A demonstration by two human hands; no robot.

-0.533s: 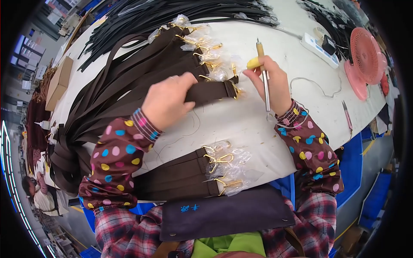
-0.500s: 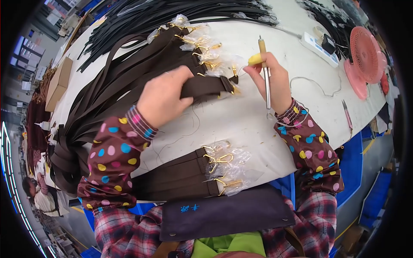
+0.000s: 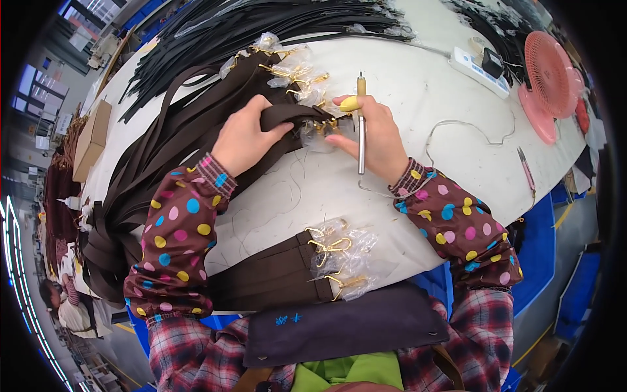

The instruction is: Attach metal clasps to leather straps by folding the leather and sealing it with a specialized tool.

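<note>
At a white table (image 3: 418, 117), the left hand (image 3: 245, 134) closes its grip over the end of a dark brown strap (image 3: 287, 116), lifting it just clear of a fanned heap of like straps (image 3: 176, 144). The right hand (image 3: 369, 137) holds a slim metal pen-like tool (image 3: 360, 124) along its fingers while thumb and forefinger pinch the strap's gold clasp (image 3: 324, 123) in its clear plastic wrap. The strap looks light and limp, likely to sag and slide off if held mid-length; the stiff clasp end seems the surest hold, though the wrap may be slippery. More wrapped straps (image 3: 281, 274) lie at the near edge.
</note>
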